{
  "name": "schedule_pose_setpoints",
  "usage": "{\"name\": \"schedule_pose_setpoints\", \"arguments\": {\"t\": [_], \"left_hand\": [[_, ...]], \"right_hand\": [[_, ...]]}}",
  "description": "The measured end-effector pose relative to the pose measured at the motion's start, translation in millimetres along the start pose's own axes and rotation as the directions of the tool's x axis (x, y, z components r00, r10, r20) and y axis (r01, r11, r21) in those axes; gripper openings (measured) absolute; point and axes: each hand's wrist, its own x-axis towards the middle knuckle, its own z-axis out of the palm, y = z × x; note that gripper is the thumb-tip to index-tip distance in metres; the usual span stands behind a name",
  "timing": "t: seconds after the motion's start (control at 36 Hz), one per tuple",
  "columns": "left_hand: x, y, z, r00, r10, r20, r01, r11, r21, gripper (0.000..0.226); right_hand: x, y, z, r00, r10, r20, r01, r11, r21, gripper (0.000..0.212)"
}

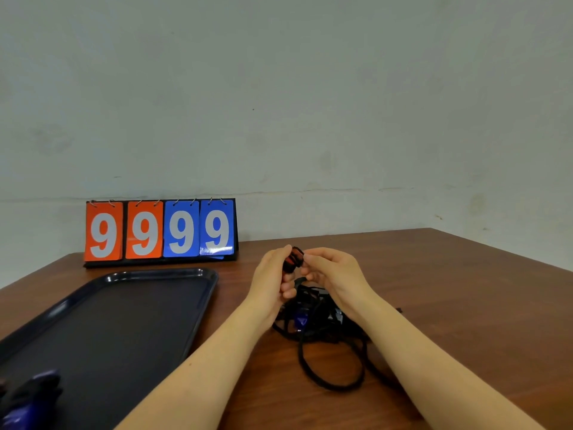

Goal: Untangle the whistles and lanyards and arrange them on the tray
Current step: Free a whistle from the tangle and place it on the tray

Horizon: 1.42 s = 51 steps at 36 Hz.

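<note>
- Pale, scuffed plaster wall [310, 103] fills the background, and below it a brown wooden tabletop [449, 290] carries everything else.
- Left on the table lies a dark navy rectangular plastic tray [130, 321]; at its near left corner sits one blue whistle wrapped in black cord [28, 398] (blurred, so I cannot make out how neatly it lies). By my reading that one is done.
- Behind the tray stands a flip scoreboard with two orange and two blue cards [159, 231], each showing 9.
- Right of the tray, on bare wood, rests a knotted heap of black woven lanyards [322, 333], with a second blue whistle [300, 318] buried in it and a loose loop trailing toward the camera.
- Above the heap, the left hand [271, 274] and the right hand [330, 271] meet, fingers of both curled and pinching a small red-and-black whistle [294, 259] between them; its cord runs down into the heap.
- Judged from this, the task is early: the red whistle still needs freeing, and the rest of the heap is untouched.
</note>
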Motion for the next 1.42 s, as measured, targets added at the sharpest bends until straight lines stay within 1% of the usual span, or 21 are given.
{"name": "schedule_pose_setpoints", "arguments": {"t": [0.14,0.31,0.36,0.47,0.53,0.61,0.67,0.75,0.81,0.86,0.97,1.08,1.33,1.42], "left_hand": [[1.4,-1.8,-0.9,0.999,-0.034,-0.03,0.034,0.999,0.001,0.023],[2.9,-2.6,-0.1,0.998,-0.035,-0.047,0.036,0.999,0.03,0.022],[2.8,-2.4,1.0,0.998,-0.035,-0.051,0.036,0.999,0.032,0.022],[0.7,-1.9,4.2,0.999,-0.045,-0.028,0.045,0.999,0.007,0.023],[0.0,-2.0,4.6,0.999,-0.048,-0.006,0.048,0.998,-0.037,0.027],[0.1,-2.4,3.8,0.998,-0.057,0.015,0.058,0.992,-0.108,0.04],[0.6,-2.8,3.6,0.997,-0.075,0.029,0.078,0.987,-0.139,0.045],[0.3,-2.5,2.9,0.993,-0.102,0.057,0.111,0.975,-0.193,0.037],[-0.6,-1.8,2.5,0.992,-0.11,0.068,0.123,0.968,-0.221,0.034],[-1.6,-1.0,2.3,0.991,-0.111,0.072,0.125,0.966,-0.224,0.032],[-3.4,-0.5,4.2,0.991,-0.12,0.06,0.131,0.969,-0.21,0.033],[-6.3,1.0,6.5,0.989,-0.142,0.05,0.15,0.96,-0.238,0.032],[-6.4,2.0,8.6,0.985,-0.171,0.015,0.169,0.95,-0.262,0.027],[-4.8,-0.2,6.6,0.986,-0.164,0.014,0.162,0.953,-0.256,0.024]], "right_hand": [[0.7,2.2,3.1,1.0,0.0,-0.027,-0.002,0.999,-0.055,0.01],[-1.9,0.1,5.1,0.999,0.03,0.015,-0.03,0.999,0.037,0.009],[-2.4,-0.4,5.7,1.0,0.027,0.008,-0.027,0.999,0.029,0.01],[-1.7,0.5,6.0,0.996,-0.065,-0.066,0.056,0.991,-0.124,0.01],[-1.9,0.7,5.7,0.992,-0.097,-0.077,0.086,0.986,-0.141,0.009],[-2.6,0.1,5.3,0.99,-0.117,-0.072,0.105,0.983,-0.151,0.01],[-3.7,0.5,5.6,0.984,-0.164,-0.073,0.148,0.972,-0.182,0.009],[-6.7,1.2,6.8,0.958,-0.282,-0.06,0.255,0.926,-0.278,0.014],[-8.4,1.1,8.1,0.949,-0.313,-0.042,0.284,0.906,-0.314,0.016],[-8.3,1.0,8.3,0.953,-0.3,-0.044,0.272,0.909,-0.315,0.015],[-7.4,0.3,6.7,0.972,-0.232,-0.045,0.213,0.943,-0.257,0.014],[-6.6,1.5,5.3,0.974,-0.221,-0.058,0.201,0.949,-0.243,0.013],[-6.1,4.5,3.0,0.962,-0.27,-0.033,0.244,0.909,-0.337,0.014],[-6.8,6.3,0.8,0.957,-0.29,0.006,0.266,0.871,-0.413,0.015]]}}
